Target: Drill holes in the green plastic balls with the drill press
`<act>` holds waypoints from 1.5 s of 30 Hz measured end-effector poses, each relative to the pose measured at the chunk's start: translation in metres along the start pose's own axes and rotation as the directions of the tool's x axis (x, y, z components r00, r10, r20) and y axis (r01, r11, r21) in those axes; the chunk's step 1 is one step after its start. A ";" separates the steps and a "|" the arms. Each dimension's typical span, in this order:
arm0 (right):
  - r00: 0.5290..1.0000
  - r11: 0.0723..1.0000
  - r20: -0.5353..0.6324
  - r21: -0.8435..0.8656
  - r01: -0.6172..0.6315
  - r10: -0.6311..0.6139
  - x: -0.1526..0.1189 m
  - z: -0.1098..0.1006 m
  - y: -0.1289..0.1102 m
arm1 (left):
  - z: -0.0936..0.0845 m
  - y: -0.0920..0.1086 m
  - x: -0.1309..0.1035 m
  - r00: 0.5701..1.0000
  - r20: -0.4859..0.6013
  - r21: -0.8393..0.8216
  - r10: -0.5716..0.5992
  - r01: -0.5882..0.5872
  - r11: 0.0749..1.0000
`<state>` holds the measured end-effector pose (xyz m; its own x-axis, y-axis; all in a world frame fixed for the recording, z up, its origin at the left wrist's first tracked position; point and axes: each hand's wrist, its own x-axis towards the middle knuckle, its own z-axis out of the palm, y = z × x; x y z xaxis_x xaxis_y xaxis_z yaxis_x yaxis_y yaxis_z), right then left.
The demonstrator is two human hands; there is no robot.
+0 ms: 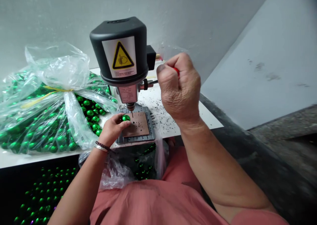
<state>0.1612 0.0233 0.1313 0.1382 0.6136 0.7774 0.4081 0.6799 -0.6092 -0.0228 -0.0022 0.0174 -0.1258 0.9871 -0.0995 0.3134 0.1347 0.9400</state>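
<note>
Between the thumb and fingers of my left hand (113, 128) is a shiny green ball (126, 118), close beside the thin bit (132, 114) of a small drill press (119, 56). Below the bit, a brown board (142, 124) with small holes lies on the grey metal base (151, 132). My right hand (179, 86) is wrapped round the red knob (176, 72) of the press's lever; most of the knob is hidden by my fingers. Whether the bit touches the ball I cannot tell.
A large clear plastic bag (66, 73) of green balls, tied with yellow string, fills the table's left side. Dark shavings (164, 116) are scattered on the white tabletop (208, 117). Below the table edge are another plastic bag (119, 174) and rows of green balls (48, 191).
</note>
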 end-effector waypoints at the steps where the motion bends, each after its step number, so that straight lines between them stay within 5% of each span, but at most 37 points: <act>1: 1.000 1.000 -0.004 -0.008 0.003 -0.003 0.002 0.000 0.000 | 0.001 -0.001 0.002 0.999 -0.016 0.095 0.028 -0.026 0.995; 9: 0.998 0.995 0.044 -0.085 -0.046 0.050 0.041 0.007 0.002 | 0.013 -0.001 0.008 0.999 0.015 0.277 -0.029 0.024 0.961; 13: 0.988 0.981 0.081 -0.150 -0.120 0.133 0.059 0.014 0.004 | 0.014 -0.006 0.014 0.999 0.004 0.440 0.054 -0.051 0.897; 18: 0.985 0.990 0.099 -0.034 -0.138 0.141 0.059 0.015 0.005 | 0.018 0.000 0.016 0.992 0.050 0.579 0.118 -0.125 0.806; 24: 0.981 0.986 0.101 -0.045 -0.161 0.165 0.057 0.014 0.004 | 0.023 0.008 0.015 1.000 0.017 0.569 0.002 -0.012 0.822; 32: 0.998 0.998 0.033 -0.032 0.056 -0.055 0.016 -0.001 0.002 | 0.023 0.000 0.016 0.998 0.043 0.536 0.053 -0.068 0.841; 38: 0.993 0.985 -0.044 -0.140 0.100 -0.107 -0.025 -0.005 0.007 | 0.022 -0.004 0.016 0.993 0.053 0.522 0.108 -0.120 0.844; 45: 0.987 0.980 -0.071 -0.150 0.131 -0.143 -0.043 -0.001 0.017 | 0.023 -0.005 0.014 0.991 0.027 0.577 0.129 -0.121 0.808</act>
<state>0.1632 0.0081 0.0880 0.1425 0.4802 0.8655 0.5535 0.6862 -0.4719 -0.0046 0.0134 0.0041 -0.0589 0.9982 0.0137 0.8113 0.0398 0.5833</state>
